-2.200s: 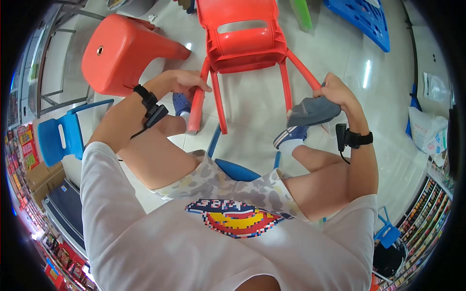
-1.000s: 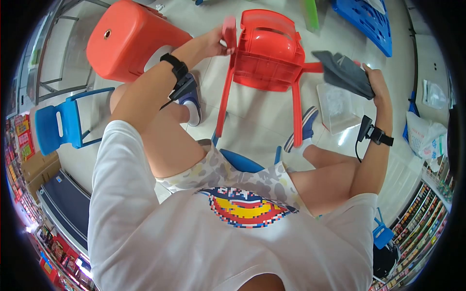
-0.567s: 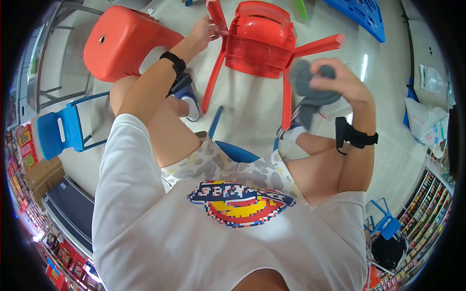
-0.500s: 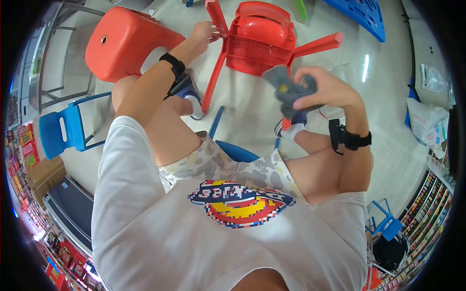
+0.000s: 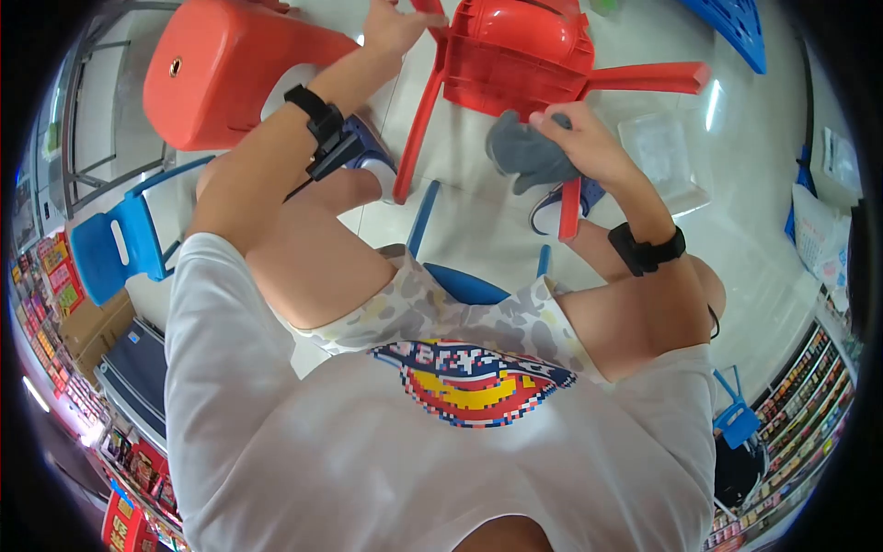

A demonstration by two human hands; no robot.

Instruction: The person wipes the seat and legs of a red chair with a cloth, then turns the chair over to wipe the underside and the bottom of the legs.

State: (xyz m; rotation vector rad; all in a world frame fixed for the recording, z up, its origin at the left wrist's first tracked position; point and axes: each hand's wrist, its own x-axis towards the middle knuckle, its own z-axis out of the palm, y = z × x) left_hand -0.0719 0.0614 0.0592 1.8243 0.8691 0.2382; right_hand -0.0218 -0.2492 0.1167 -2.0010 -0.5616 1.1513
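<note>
A red plastic chair [image 5: 515, 69] lies tipped over on the floor, its underside and legs facing me. At the top of the view my left hand [image 5: 397, 29] is closed on one of its upper legs; the fingertips are partly hidden. My right hand [image 5: 593, 143] grips a grey cloth [image 5: 526, 152], bunched and hanging beside the chair's lower right leg. The cloth partly covers the chair's edge and that leg. Between my feet and knees, the legs of the chair stretch toward me.
A red stool [image 5: 212, 74] lies on its side at upper left, near a blue chair [image 5: 115, 248]. A transparent plastic tray [image 5: 685, 189] rests on the tiled floor at right. Stocked shelves [image 5: 809, 396] line the right side. Under me is a blue seat [image 5: 464, 283].
The red chair appears higher and farther right in view. My right hand has moved slightly left, and the grey cloth now hangs lower and looser. My left hand stays by the upper leg.
</note>
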